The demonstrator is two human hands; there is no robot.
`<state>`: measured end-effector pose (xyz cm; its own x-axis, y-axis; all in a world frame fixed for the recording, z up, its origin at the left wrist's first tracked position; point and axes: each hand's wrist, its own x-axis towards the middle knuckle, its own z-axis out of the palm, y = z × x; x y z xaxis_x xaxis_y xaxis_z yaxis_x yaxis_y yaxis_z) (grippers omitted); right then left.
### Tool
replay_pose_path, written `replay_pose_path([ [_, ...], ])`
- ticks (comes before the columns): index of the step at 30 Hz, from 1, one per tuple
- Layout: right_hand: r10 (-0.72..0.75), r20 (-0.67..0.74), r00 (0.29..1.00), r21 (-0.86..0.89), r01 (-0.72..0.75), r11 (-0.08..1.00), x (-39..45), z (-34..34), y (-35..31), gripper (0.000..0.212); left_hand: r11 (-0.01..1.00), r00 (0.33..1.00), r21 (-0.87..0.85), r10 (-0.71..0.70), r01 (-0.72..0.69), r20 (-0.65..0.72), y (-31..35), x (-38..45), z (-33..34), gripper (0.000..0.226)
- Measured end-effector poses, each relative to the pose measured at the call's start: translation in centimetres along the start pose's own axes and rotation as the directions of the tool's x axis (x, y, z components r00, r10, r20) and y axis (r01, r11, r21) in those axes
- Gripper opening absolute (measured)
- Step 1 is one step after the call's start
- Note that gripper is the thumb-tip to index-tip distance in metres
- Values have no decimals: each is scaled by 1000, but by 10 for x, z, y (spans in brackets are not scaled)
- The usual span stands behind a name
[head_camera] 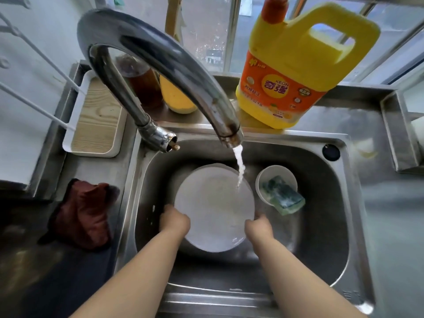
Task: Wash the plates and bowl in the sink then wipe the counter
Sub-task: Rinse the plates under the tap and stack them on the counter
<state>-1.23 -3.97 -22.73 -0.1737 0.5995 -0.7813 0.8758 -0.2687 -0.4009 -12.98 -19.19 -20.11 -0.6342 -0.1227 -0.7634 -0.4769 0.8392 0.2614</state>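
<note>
Stainless steel sink [321, 226], centre frame, under a running chrome tap [160, 65]. Left hand [174, 220] and right hand [258, 227] gripped opposite rims of a round white plate [214, 203]; white bowl [267, 180] stood just right. The wet plate risked slipping and chipping.

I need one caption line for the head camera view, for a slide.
Both hands, left hand and right hand, hold a white plate under the running faucet; sponge rests in bowl.
</note>
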Motion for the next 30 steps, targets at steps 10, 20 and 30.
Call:
replay_pose_path([
  [10, -19, 107, 994, 25, 16, 1000, -27, -24, -4, 17, 965, 989, -217, 141, -146, -41, -9, -32, -33, 17],
  [20, -362, -39, 932, -104, 356, 929, -92, -101, -24, 7, 888, 945, -460, 124, 31, 303, 3, -61, -20, 22],
  [30, -498, -254, 829, -95, 491, 866, -99, -135, -6, 14, 744, 915, -668, 284, -23, 285, 47, -76, 1, 28],
])
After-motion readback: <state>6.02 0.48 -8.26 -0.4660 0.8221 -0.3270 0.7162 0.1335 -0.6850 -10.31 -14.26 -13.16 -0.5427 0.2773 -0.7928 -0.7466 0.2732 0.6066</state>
